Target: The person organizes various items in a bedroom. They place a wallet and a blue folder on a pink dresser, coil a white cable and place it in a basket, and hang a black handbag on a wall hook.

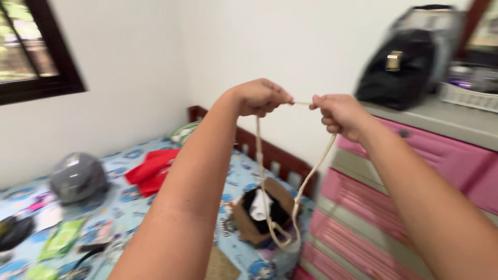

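Cream cord (262, 171) hangs in a long loop from both raised hands. Left hand (259, 97) and right hand (338, 114), fists closed, each pinch it, a short stretch taut between them. Below lie a brown bag (262, 212) and red cloth (153, 170) on the patterned bedsheet (124, 207). Beyond, a black bag (399, 67) sits atop pink drawers (446, 155).

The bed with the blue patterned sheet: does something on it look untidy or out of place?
Yes. A grey helmet, a crumpled red cloth and green packets lie scattered over the bed, which looks cluttered.
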